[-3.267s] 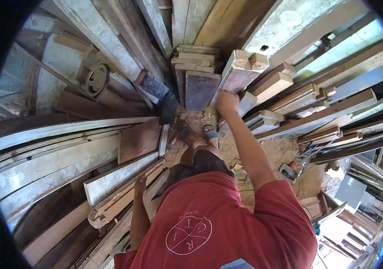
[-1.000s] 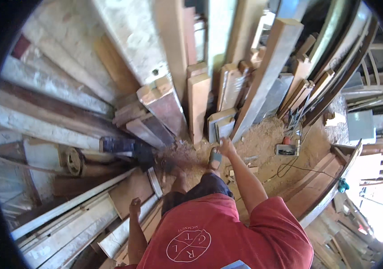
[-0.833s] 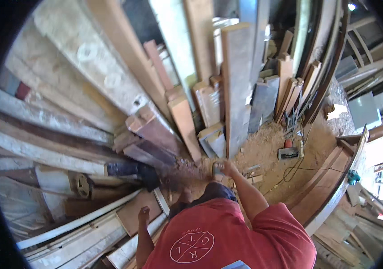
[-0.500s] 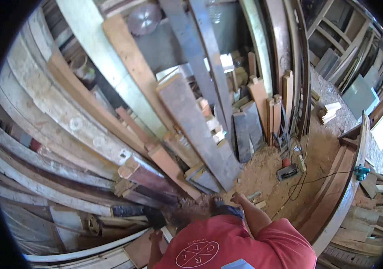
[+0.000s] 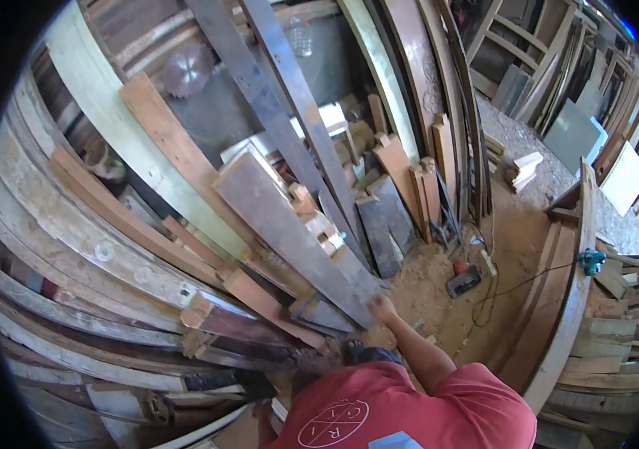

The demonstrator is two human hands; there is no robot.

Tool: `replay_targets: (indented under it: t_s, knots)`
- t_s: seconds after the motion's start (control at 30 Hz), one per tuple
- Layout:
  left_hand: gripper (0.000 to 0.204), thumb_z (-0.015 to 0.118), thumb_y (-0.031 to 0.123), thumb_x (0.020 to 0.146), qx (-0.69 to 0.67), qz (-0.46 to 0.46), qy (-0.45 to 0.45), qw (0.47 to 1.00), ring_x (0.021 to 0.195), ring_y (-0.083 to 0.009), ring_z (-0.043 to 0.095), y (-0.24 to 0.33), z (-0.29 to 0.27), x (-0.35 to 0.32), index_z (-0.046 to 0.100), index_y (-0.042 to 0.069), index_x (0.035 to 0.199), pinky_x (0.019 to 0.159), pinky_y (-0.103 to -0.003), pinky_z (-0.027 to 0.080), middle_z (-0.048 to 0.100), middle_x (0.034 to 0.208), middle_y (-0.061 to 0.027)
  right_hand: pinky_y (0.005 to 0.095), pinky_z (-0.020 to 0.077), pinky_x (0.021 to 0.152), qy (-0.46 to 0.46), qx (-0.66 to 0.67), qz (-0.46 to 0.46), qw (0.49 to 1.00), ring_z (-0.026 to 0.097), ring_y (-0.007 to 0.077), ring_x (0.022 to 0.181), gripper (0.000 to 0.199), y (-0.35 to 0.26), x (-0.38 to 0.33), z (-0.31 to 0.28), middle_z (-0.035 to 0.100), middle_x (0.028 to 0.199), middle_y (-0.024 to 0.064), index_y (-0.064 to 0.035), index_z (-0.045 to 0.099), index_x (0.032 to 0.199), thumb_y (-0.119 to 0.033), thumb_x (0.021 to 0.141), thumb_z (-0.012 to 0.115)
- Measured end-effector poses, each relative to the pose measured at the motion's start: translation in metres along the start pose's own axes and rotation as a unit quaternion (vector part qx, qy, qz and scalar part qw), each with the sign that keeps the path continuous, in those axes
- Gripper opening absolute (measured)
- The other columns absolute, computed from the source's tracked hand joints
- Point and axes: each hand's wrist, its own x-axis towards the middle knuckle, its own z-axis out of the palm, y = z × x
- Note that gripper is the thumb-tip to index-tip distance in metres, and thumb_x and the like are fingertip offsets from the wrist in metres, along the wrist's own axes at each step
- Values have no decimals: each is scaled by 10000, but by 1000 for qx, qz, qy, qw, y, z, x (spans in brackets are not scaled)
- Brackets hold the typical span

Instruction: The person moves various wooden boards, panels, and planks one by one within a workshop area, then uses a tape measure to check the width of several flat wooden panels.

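Observation:
My right hand (image 5: 383,308) reaches forward to the lower end of a wide dark plank (image 5: 289,232) that leans among other timber. It is at the plank's right edge and seems to touch it; its fingers are too small and partly hidden to show a grip. Low on the left, my left hand (image 5: 263,411) hangs beside my red shirt, close to a dark flat piece (image 5: 256,383). Its fingers are hard to make out, and I see nothing held in it. A short grey board (image 5: 323,313) lies just left of the plank's foot.
Long boards (image 5: 140,165) lean along the left and back. A black and red power tool (image 5: 463,280) sits on the sawdust-covered floor (image 5: 514,247), its cord looped nearby. At right, a teal power tool (image 5: 591,261) rests by a long timber (image 5: 559,329). A circular saw blade (image 5: 188,69) hangs behind.
My right hand has moved forward and left, from over the floor to the wide plank's lower edge. My left hand stays low at my side. The view has turned slightly right.

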Motion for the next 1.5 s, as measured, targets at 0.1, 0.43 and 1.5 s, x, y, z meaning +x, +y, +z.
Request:
replay_targets:
  t_s: [0.1,0.43,1.5]
  knots:
    - [432,542,455,884,-51,-13,16,998,1170,-312,569,24,15,1,642,227,1236,1011,-487,390,629,1249,-131,356,490,754,158,-10,-260,953,622,206,829,369,-92,40,-9,660,878,129,-4,640,1027,-340,878,671]
    - [334,567,341,901,-276,64,-41,958,1078,-371,617,-31,71,-57,671,126,1135,925,-468,481,653,1140,-210,445,317,1076,246,63,-404,879,459,391,1227,582,-365,101,11,512,1280,252,64,513,1246,-438,954,540]
    - [801,669,264,817,-142,348,71,924,1362,-410,304,402,-28,10,274,49,1480,1098,-512,326,286,1487,-200,464,482,867,-127,293,-418,850,631,273,831,282,-144,-102,-254,619,826,146,-46,555,956,-328,936,570]
